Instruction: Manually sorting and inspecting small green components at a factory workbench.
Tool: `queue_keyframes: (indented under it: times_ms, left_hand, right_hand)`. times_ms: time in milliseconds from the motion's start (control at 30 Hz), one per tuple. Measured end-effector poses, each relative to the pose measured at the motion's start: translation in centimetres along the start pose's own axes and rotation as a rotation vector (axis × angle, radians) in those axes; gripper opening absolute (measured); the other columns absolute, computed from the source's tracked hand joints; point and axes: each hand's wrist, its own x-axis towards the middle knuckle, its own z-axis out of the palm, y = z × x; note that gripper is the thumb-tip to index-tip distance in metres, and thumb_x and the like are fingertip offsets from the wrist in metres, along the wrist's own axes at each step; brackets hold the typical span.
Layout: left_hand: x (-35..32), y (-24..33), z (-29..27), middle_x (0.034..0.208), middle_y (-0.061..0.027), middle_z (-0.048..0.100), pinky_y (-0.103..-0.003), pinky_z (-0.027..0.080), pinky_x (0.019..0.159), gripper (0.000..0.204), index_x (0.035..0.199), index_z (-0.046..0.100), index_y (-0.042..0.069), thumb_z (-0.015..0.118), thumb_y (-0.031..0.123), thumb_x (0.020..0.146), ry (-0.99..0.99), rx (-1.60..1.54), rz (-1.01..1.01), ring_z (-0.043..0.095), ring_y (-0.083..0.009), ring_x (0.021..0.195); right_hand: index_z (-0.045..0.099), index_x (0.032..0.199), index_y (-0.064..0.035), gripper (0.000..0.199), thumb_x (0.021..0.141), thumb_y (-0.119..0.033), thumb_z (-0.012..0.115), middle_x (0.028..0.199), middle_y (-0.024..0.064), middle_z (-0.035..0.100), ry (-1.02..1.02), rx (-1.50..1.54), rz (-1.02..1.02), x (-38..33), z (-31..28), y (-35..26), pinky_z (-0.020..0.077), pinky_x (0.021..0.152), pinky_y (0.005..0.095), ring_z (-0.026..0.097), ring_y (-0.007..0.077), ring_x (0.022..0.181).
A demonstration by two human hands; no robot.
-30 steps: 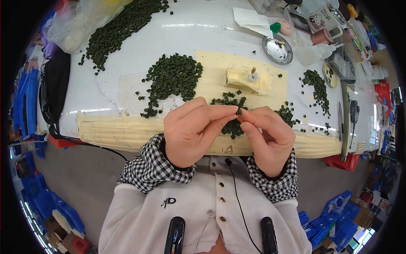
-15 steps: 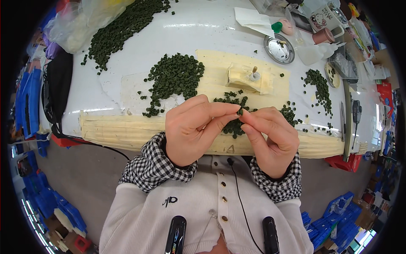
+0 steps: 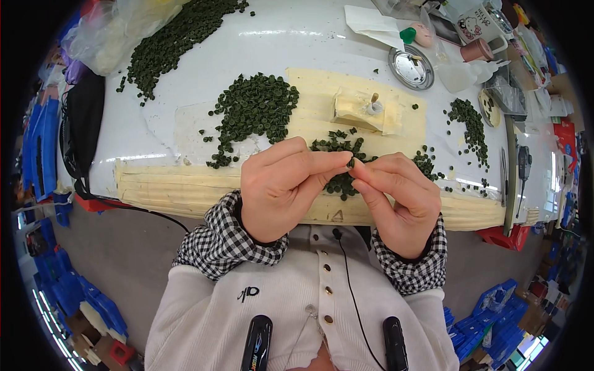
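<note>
My left hand [image 3: 276, 185] and my right hand [image 3: 401, 201] meet over the near edge of the table, both closed in a pinch. Between their fingertips sits one small dark green round part [image 3: 351, 162], gripped from both sides. Right behind and below the fingers lies a loose heap of similar dark green parts [image 3: 337, 143], partly covered by my hands. A bigger pile of green cup-shaped parts [image 3: 257, 108] spreads beyond my left hand. Past the fingertips, a tape-covered block [image 3: 366, 111] with a short peg and a small white ring stands on a cream-taped patch [image 3: 309, 86].
A long green heap [image 3: 176, 46] lies at the far left beside plastic bags [image 3: 117, 37]. On the right are a smaller green pile [image 3: 468, 127], a round metal dish [image 3: 411, 67], a squeeze bottle [image 3: 464, 75] and a mug [image 3: 479, 28]. Cream tape [image 3: 167, 185] covers the front edge.
My right hand has shifted very slightly to the right, and the view has tilted a little. Both hands still pinch the small green part.
</note>
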Motion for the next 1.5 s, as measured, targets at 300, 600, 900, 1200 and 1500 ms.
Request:
queue_keyframes:
  times_ms: [300,600,900,1200,1500]
  left_hand:
    - [0.2,0.2,-0.1,0.058,0.0021,0.043,-0.024,0.029,0.050,0.022,0.095,0.073,0.005,0.075,-0.003,0.075,0.032,-0.043,-0.055,0.036,-0.0082,0.052]
    - [0.2,0.1,-0.2,0.056,0.0035,0.037,-0.024,0.028,0.051,0.021,0.094,0.073,0.005,0.075,-0.002,0.074,0.050,-0.057,-0.093,0.035,-0.0078,0.053]
    - [0.2,0.2,-0.3,0.057,0.0033,0.038,-0.024,0.028,0.051,0.021,0.093,0.073,0.004,0.075,-0.002,0.074,0.042,-0.067,-0.088,0.034,-0.0077,0.052]
    - [0.3,0.3,-0.3,0.057,0.0028,0.039,-0.025,0.028,0.051,0.020,0.093,0.073,0.005,0.075,-0.003,0.074,0.027,-0.067,-0.090,0.034,-0.0082,0.053]
    - [0.2,0.1,-0.3,0.058,0.0028,0.039,-0.025,0.028,0.051,0.022,0.094,0.073,0.005,0.075,-0.003,0.074,0.022,-0.068,-0.085,0.035,-0.0081,0.054]
  right_hand:
    - [0.069,0.104,0.0009,0.029,0.076,0.002,0.073,0.087,0.0111,0.068,0.045,0.005,0.034,0.4,-0.3,-0.4,0.0497,0.067,0.0286,0.062,0.0200,0.074]
    - [0.068,0.098,-0.0027,0.022,0.077,-0.005,0.074,0.075,0.0070,0.057,0.124,-0.466,-0.111,5.7,-2.8,0.9,0.0445,0.061,0.0306,0.056,0.0198,0.067]
    - [0.068,0.086,-0.0019,0.010,0.077,-0.004,0.073,0.075,0.0082,0.059,0.113,-0.441,-0.180,6.4,-1.9,1.8,0.0449,0.061,0.0310,0.057,0.0221,0.070]
    - [0.059,0.091,0.0054,0.008,0.088,0.000,0.064,0.087,0.0112,0.063,-0.016,0.105,-0.147,4.6,-2.2,-0.7,0.0508,0.068,0.0276,0.062,0.0203,0.076]
    - [0.051,0.101,0.0065,0.017,0.099,-0.010,0.049,0.097,0.0137,0.057,-0.220,0.138,0.003,4.3,-2.3,-1.2,0.0512,0.085,0.0299,0.064,0.0199,0.091]
